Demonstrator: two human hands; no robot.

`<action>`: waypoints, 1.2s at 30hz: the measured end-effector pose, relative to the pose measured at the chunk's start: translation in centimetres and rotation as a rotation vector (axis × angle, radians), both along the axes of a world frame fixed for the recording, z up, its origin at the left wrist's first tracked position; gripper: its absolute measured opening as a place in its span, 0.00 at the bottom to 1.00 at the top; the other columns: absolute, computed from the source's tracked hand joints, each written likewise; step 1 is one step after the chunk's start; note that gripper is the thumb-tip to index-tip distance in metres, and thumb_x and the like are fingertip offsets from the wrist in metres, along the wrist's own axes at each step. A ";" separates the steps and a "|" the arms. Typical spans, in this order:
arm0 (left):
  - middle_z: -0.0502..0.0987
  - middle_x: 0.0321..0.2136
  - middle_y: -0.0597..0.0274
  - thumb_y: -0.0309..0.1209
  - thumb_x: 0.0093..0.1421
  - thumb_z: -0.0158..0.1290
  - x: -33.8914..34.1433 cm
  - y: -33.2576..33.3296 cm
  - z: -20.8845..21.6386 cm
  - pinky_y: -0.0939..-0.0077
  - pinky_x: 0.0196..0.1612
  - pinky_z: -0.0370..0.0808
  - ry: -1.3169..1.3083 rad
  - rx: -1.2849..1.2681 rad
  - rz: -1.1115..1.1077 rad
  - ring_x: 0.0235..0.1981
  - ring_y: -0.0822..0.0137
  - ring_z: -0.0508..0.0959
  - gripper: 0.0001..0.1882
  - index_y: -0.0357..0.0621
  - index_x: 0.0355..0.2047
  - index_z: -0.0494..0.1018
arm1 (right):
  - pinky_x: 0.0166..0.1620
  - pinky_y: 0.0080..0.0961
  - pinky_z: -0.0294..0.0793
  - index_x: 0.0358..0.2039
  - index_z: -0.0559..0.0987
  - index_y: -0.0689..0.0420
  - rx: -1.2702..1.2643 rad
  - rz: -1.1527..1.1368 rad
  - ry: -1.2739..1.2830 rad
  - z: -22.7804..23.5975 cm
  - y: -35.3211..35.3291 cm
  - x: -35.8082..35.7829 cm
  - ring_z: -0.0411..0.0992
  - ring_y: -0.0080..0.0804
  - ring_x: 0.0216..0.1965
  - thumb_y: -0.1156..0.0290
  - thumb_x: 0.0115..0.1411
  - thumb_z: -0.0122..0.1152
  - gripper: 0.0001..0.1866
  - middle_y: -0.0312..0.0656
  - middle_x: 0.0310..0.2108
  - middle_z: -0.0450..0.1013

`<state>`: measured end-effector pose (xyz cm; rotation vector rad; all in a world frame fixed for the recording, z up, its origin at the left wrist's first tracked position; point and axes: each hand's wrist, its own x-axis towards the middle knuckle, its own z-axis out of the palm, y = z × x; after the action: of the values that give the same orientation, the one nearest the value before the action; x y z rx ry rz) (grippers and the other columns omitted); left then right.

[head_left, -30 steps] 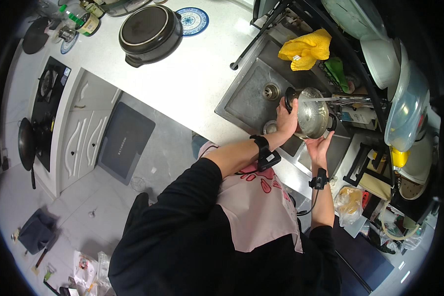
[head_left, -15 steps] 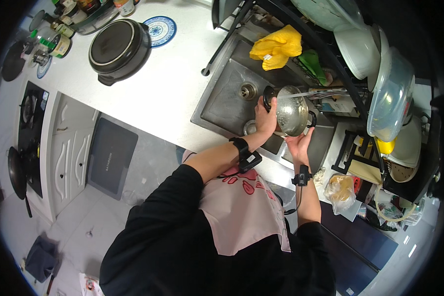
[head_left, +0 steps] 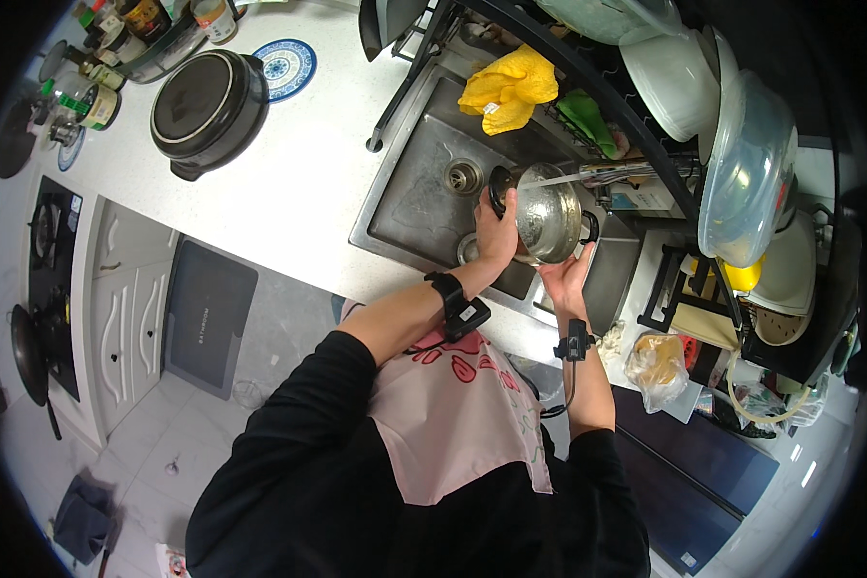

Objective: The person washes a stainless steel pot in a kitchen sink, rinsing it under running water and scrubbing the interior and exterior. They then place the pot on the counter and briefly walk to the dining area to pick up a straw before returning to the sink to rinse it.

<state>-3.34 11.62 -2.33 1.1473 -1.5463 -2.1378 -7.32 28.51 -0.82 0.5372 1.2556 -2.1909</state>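
Over the steel double sink I hold a shiny metal pot with two black handles. It is tilted, so its wet inside shows. My left hand is closed on the left side of the pot, by one black handle. My right hand supports it from below on the near right side, close to the other handle; some of its fingers are hidden under the pot. A stream of water from the faucet runs into the pot. The drain lies left of the pot.
A yellow cloth hangs at the sink's back edge, beneath a black dish rack bearing bowls. A dark pan sits upside down on the counter beside a blue-patterned trivet. A bagged item is at the right.
The whole view has shifted slightly left. Both hands keep their hold on the pot under the running water, with little visible change in its position over the sink.
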 end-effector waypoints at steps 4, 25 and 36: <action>0.65 0.58 0.35 0.59 0.66 0.47 -0.2 0.1 -0.3 0.55 0.63 0.63 0.040 -0.001 0.022 0.60 0.40 0.67 0.40 0.38 0.65 0.59 | 0.68 0.56 0.55 0.71 0.57 0.51 0.023 0.013 -0.009 0.0 0.0 -0.3 0.54 0.47 0.71 0.25 0.63 0.29 0.49 0.43 0.72 0.54; 0.67 0.57 0.38 0.54 0.67 0.49 -0.8 1.3 -1.9 0.57 0.63 0.63 0.185 0.036 0.047 0.59 0.44 0.67 0.38 0.37 0.65 0.60 | 0.67 0.52 0.59 0.68 0.63 0.51 -0.006 -0.002 -0.027 -0.2 0.8 -1.2 0.58 0.44 0.68 0.26 0.65 0.29 0.46 0.42 0.69 0.60; 0.73 0.51 0.43 0.49 0.69 0.49 -0.9 1.4 -1.8 0.57 0.59 0.64 0.232 0.046 0.065 0.55 0.47 0.71 0.30 0.36 0.60 0.66 | 0.65 0.49 0.62 0.62 0.70 0.54 0.011 -0.022 -0.048 0.1 0.7 -1.7 0.64 0.42 0.65 0.27 0.65 0.31 0.46 0.42 0.64 0.67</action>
<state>-4.27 13.05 -4.13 0.9111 -1.3475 -2.1851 -9.00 29.24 -0.74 0.6076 1.2428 -2.1776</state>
